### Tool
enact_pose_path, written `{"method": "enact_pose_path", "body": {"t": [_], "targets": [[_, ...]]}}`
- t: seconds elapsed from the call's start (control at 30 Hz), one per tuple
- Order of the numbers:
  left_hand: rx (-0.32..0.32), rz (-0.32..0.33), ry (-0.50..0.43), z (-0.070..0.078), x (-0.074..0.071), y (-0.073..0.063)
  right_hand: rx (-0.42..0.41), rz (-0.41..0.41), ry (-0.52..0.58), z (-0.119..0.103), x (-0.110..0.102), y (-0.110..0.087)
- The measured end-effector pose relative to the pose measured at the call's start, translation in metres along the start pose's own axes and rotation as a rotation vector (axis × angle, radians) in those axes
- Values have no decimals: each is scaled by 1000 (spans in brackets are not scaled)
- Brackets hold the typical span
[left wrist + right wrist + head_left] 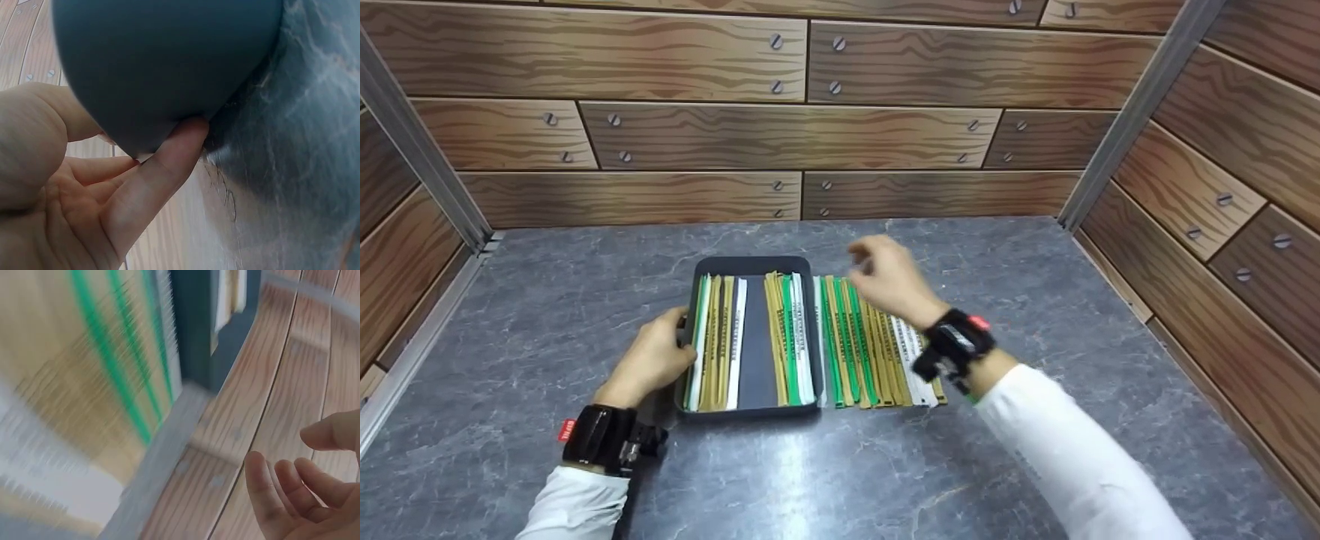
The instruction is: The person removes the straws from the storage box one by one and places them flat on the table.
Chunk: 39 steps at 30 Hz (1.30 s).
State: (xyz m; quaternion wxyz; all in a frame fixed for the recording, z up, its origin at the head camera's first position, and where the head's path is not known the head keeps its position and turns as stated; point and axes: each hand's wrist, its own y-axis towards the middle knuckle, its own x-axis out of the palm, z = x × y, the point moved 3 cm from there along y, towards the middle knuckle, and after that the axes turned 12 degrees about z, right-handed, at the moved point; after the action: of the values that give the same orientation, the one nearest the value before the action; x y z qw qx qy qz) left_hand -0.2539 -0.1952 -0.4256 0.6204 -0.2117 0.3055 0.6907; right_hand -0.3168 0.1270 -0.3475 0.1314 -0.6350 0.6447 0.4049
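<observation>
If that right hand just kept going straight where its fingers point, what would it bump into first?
The right hand would probably meet the far right corner of the dark tray. It looks raised, though, and depth is unclear, so it may pass over toward the wood-patterned wall.

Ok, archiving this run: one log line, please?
left hand: grips tray; right hand: empty, near loose strips; tray strips: two groups, gap between

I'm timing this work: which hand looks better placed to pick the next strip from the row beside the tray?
Probably the right hand: it hangs empty over the far end of the row of strips, while the left hand grips the tray on the side away from them.
</observation>
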Motion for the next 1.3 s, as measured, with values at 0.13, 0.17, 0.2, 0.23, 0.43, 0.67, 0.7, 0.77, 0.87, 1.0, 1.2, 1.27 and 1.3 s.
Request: {"method": "enact_pose_path", "body": {"t": [0.13, 0.17, 0.2, 0.23, 0.43, 0.67, 0.7, 0.77, 0.87, 1.0, 1.2, 1.27, 1.3], "targets": [[-10, -7, 5, -1, 0, 0, -38, -116, 5, -33, 38, -4], [-12, -8, 4, -1, 0, 1, -57, -143, -9, -40, 47, -5], [-13, -10, 5, -1, 0, 1, -75, -172, -25, -46, 57, -6], [-14, -10, 3, -1, 0, 1, -89, -203, -44, -52, 67, -8], [-25, -16, -8, -2, 1, 1, -80, -371, -114, -72, 126, -12], [9, 12, -1, -4, 1, 1, -136, -399, -339, -58, 188, 0], [12, 16, 0, -4, 1, 1, -129, -397, -358, -60, 189, 0], [13, 20, -2, -4, 0, 2, -116, -408, -393, -73, 180, -5], [-1, 12, -4, -3, -1, 2, -126, -396, -430, -86, 171, -11], [-11, 5, -8, -3, -1, 2, -86, -401, -438, -89, 167, -13], [-8, 15, -12, -4, -1, 1, -82, -388, -441, -86, 167, -12], [-12, 12, -12, -3, 0, 1, -84, -387, -433, -84, 167, -11], [-15, 10, -12, -3, 0, 1, -80, -388, -430, -83, 167, -10]]}}
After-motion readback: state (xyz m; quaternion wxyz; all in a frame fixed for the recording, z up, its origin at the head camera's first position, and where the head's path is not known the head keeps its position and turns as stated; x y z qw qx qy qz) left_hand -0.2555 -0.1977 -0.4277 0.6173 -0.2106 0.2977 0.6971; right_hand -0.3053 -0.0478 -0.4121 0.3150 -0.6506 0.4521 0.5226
